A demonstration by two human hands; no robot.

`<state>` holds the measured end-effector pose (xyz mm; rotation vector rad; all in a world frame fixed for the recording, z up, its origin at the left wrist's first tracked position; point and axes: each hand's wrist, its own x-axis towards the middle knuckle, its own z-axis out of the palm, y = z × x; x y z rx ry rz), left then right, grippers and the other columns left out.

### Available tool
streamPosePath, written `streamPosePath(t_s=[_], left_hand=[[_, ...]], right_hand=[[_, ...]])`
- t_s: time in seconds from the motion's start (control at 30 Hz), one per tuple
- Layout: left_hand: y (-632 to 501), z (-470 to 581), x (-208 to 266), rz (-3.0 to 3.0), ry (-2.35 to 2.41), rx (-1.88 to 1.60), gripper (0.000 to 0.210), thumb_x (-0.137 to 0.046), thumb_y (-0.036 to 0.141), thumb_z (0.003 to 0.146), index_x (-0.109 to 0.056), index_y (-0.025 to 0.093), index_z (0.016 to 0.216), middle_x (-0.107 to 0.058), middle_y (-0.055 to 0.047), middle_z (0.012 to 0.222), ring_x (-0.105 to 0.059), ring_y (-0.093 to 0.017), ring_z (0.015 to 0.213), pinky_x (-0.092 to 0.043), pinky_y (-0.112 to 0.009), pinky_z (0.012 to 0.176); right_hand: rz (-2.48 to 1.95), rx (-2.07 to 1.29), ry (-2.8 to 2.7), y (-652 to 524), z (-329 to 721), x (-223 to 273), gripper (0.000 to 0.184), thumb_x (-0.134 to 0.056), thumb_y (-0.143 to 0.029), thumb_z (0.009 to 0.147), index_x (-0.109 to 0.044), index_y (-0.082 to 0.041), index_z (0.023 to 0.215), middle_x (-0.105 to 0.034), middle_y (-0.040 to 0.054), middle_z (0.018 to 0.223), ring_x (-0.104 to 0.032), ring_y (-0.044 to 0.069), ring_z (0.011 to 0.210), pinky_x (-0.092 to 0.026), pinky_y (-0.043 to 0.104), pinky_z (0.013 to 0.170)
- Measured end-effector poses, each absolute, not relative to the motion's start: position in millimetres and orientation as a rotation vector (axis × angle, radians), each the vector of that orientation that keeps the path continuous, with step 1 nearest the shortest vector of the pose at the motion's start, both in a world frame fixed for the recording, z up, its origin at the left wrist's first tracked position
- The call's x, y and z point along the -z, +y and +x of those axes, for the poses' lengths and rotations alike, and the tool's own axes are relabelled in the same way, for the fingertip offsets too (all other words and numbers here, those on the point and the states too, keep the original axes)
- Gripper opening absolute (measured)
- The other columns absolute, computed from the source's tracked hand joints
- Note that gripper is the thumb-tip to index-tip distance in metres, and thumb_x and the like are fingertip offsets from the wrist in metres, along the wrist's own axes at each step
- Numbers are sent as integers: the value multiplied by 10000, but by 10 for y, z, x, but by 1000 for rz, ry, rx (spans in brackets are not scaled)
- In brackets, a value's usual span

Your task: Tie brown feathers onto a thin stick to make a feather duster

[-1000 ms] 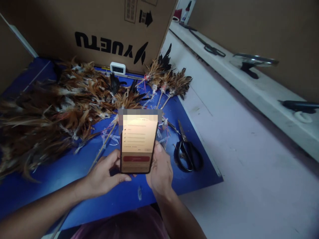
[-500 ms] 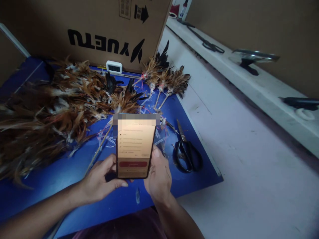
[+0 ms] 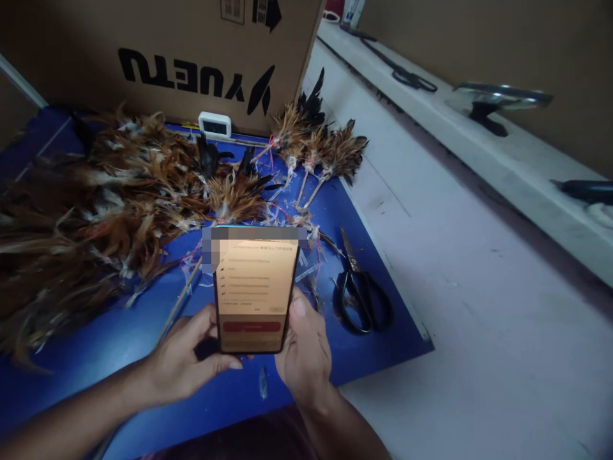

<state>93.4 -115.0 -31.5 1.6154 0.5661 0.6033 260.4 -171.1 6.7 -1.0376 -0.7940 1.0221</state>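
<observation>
Both of my hands hold a smartphone (image 3: 253, 294) with a lit screen over a blue mat (image 3: 143, 332). My left hand (image 3: 189, 361) cups its lower left edge. My right hand (image 3: 304, 348) grips its right edge, thumb on the side. Behind the phone lies a large heap of brown and black feathers (image 3: 96, 211). Three small tied feather bundles on sticks (image 3: 320, 156) lie at the mat's far right. Black scissors (image 3: 359, 291) rest on the mat just right of my right hand.
A big cardboard box (image 3: 191, 51) stands behind the mat, with a small white digital timer (image 3: 214, 125) at its foot. To the right runs a white tabletop (image 3: 479, 287) and a raised ledge (image 3: 479, 147) carrying another pair of scissors (image 3: 407, 76) and a metal stand (image 3: 493, 105).
The phone and both hands have shifted slightly left and lower in view; the scene beyond has slid a little as my head moved. The grip is unchanged.
</observation>
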Motion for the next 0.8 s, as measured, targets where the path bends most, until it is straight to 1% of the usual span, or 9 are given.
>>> streamPosePath(t_s=[0.13,0.33,0.43,0.57,0.67,0.8], left_hand=[[-1148,931,307,1627,569,-605,333,-718,154,779,-596,206,1084,-758,-57,918,-730,-210,757,-601,-295,695],[-1156,899,345,1663,589,-568,315,-729,157,770,-584,196,1047,-744,-55,889,-723,-205,773,-595,-280,713],[-1153,883,376,1680,601,-558,353,-736,165,764,-575,189,1076,-735,-69,952,-716,-212,821,-590,-278,724],[-1148,883,384,1692,591,-565,350,-726,173,776,-572,184,1090,-724,-72,1014,-710,-203,840,-586,-272,728],[-1146,894,368,1678,579,-576,343,-733,185,772,-577,178,1078,-725,-71,989,-713,-207,829,-584,-279,725],[-1148,917,340,1640,562,-588,351,-740,206,772,-581,167,1082,-729,-59,884,-708,-204,765,-577,-283,691]], right_hand=[[-957,-1072,-701,-1715,2602,-55,368,-396,-452,963,-665,-245,1104,-676,76,958,-642,261,946,-534,422,798],[-921,-1126,-659,-1729,2617,-4,338,-421,-439,957,-687,-242,1030,-686,72,909,-651,260,935,-557,401,746],[-915,-1139,-646,-1729,2618,5,337,-432,-442,952,-686,-231,1017,-691,72,895,-656,257,921,-563,387,723],[-920,-1149,-641,-1726,2607,-27,341,-440,-441,948,-667,-226,1084,-694,66,936,-659,246,901,-560,371,716],[-926,-1149,-662,-1731,2619,-57,310,-460,-413,948,-667,-239,1098,-690,50,931,-655,220,861,-545,344,709],[-1027,-1097,-795,-1721,2687,-116,233,-522,-377,931,-681,-242,1036,-677,24,858,-626,171,754,-517,299,661]])
